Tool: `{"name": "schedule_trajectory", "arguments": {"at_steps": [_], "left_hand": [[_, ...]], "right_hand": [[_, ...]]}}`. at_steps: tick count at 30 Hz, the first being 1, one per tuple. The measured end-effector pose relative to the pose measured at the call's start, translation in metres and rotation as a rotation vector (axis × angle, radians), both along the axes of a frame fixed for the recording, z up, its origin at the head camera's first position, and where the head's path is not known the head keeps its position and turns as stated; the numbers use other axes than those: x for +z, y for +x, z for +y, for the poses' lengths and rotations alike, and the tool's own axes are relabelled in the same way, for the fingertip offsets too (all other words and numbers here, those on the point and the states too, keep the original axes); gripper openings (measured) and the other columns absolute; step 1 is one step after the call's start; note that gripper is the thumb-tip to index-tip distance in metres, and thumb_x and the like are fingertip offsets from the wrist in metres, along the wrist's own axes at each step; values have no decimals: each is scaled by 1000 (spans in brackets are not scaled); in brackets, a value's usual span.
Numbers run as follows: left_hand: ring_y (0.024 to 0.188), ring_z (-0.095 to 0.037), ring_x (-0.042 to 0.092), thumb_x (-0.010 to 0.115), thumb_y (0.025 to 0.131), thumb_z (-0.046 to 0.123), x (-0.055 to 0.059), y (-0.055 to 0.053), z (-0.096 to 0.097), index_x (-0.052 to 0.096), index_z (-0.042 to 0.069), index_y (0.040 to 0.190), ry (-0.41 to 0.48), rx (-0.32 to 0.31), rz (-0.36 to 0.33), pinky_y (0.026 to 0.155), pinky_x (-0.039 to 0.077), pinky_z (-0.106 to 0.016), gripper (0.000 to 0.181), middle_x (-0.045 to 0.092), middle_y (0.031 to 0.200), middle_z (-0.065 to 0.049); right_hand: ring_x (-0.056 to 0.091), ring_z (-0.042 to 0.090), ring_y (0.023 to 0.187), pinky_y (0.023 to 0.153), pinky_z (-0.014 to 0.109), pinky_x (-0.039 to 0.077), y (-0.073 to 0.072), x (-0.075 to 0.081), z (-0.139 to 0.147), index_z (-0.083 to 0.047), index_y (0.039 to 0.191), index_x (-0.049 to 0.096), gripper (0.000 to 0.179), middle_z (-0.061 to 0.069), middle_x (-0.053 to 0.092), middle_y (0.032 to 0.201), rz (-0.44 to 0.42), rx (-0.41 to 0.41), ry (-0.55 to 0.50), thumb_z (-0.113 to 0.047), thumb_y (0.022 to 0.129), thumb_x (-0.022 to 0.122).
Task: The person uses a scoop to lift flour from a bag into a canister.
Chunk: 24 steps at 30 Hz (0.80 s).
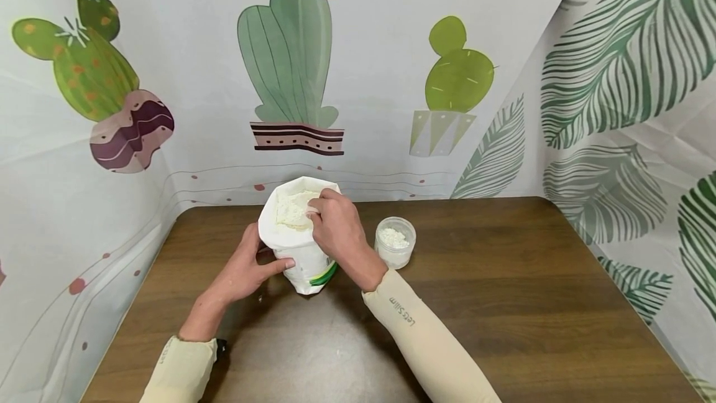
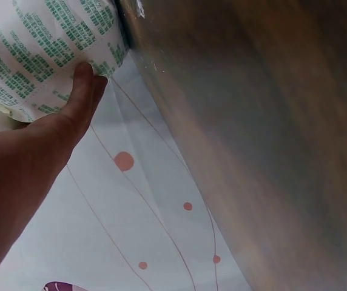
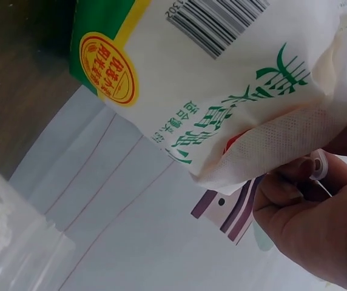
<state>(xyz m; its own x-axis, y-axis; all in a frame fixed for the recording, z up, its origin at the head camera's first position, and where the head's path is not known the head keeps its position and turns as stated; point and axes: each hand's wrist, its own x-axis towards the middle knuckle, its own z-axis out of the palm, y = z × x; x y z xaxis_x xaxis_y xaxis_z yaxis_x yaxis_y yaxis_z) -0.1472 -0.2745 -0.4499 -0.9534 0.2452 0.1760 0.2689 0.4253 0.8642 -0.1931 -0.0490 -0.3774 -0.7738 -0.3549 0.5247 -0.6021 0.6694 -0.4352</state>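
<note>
A white flour bag [image 1: 299, 263] with green print stands at the back of the table, its top folded outward. Pale flour [image 1: 293, 209] shows inside the mouth. My left hand [image 1: 246, 269] grips the bag from the left, thumb across its front; in the left wrist view its fingers [image 2: 82, 91] lie against the printed side. Over the bag's right rim, my right hand [image 1: 338, 226] pinches a small white handle [image 3: 320, 163] with a hole in its end. Whatever the handle leads to is hidden by the hand and the bag.
A clear round tub [image 1: 395, 257] with white powder in it stands right of the bag, near the right forearm. Behind the brown wooden table [image 1: 503, 303] hangs a cloth printed with cacti and leaves. White specks lie on the table by the bag.
</note>
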Motion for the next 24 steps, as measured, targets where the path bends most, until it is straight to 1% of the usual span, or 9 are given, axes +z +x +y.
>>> {"name": "schedule_trajectory", "arguments": {"at_steps": [3,6,8,10,19,24], "left_hand": [[134,-29,43,87,92,22,0,0,0,28,11,159,-3,6,2,106,50,-60,90,35,146,-13],[133,-29,45,87,91,22,1,0,0,29,11,159,-4,10,-3,106,51,-60,91,36,146,-13],[132,-29,46,88,90,23,1,-1,0,29,12,159,-4,11,-10,105,52,-59,92,36,146,-12],[131,-28,47,89,90,24,1,-1,0,29,12,160,-4,11,-12,105,53,-57,93,36,146,-12],[131,-28,48,90,89,23,1,-1,-2,31,12,159,-1,16,3,104,54,-55,93,38,144,-12],[131,-28,48,89,89,23,-1,-2,-1,31,11,159,1,17,8,104,52,-58,92,38,144,-12]], "right_hand": [[58,17,67,62,30,51,0,1,-2,-11,75,71,20,3,59,80,13,-9,14,-6,93,78],[57,17,67,61,30,51,0,2,-4,-12,68,65,28,3,58,79,27,-14,31,-7,93,77],[57,16,67,62,30,51,0,2,-5,-14,65,60,33,3,58,78,35,-21,42,-8,93,78],[57,16,68,62,31,52,0,2,-6,-14,64,59,35,3,58,78,36,-28,48,-8,93,78],[63,16,74,67,31,56,0,4,-11,-14,69,67,27,2,63,83,17,-57,109,-10,94,77],[64,16,75,68,32,57,0,3,-12,-14,73,71,23,2,64,84,7,-69,113,-10,94,78]]}}
